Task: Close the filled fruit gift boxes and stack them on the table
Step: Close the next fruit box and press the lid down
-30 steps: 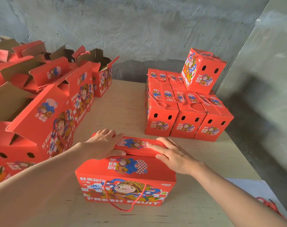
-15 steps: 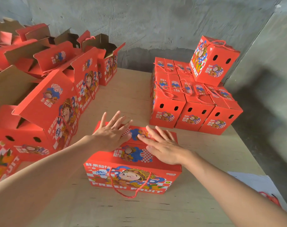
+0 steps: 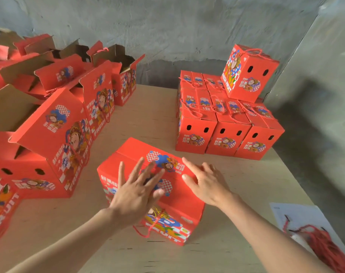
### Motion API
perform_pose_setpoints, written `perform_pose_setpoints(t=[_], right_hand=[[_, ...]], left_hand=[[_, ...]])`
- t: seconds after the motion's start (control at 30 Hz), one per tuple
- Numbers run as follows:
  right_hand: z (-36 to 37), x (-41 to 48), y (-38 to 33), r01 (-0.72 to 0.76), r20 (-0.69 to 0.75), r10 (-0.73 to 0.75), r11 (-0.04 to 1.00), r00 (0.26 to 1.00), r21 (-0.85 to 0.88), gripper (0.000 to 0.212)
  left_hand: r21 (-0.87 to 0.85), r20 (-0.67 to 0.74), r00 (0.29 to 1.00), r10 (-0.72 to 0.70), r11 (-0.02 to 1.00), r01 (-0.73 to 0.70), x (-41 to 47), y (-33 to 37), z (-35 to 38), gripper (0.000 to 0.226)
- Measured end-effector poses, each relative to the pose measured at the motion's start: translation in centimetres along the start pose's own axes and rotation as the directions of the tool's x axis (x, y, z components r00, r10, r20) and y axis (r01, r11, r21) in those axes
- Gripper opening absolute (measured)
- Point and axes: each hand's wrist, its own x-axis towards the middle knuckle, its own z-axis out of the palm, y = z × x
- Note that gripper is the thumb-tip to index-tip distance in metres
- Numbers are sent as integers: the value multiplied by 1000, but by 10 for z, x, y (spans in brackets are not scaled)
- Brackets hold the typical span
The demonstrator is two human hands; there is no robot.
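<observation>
Now the box (image 3: 179, 196) sits on the table (image 3: 148, 115) near its front edge, just ahead of the person, lid flaps down and meeting in a seam along the top. It lies askew: its long axis runs on a diagonal, the left end farther from the person and the right end nearer. The long printed side with the word FRUIT faces the person and a little to the left, and a red cord handle (image 3: 148, 230) hangs loose on that side.

Both hands are released and grasp nothing. The left hand (image 3: 135, 194) lies flat on the lid with fingers straight and spread wide. The right hand (image 3: 207, 186) has straight fingers over the lid's far right edge; whether its fingertips press the card I cannot tell.

Far right, well apart, stands a stack (image 3: 226, 138) of shut boxes, with one box (image 3: 250, 75) on top, tilted. Open boxes (image 3: 55, 133) crowd the left side. Near right, red cords (image 3: 323, 245) lie on a white sheet (image 3: 285, 213).
</observation>
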Motion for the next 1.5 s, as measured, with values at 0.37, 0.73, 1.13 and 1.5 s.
perform_pose_setpoints(t=[0.37,0.73,1.13,1.5], right_hand=[[9,-74,-51,-199,-15,203,970,979,140,87],[12,-41,-14,-484,475,117,67,872,872,36],[-49,14,-76,-1,-131,198,555,971,832,18],[-113,1,-96,-114,118,-57,77,991,991,26]], left_hand=[[-365,38,960,-277,890,271,63,-40,16,65],[-646,292,746,-599,452,615,-26,-5,29,69],[-850,-317,704,-636,520,87,26,13,-50,23],[-612,-412,805,-427,784,103,17,5,-67,21]])
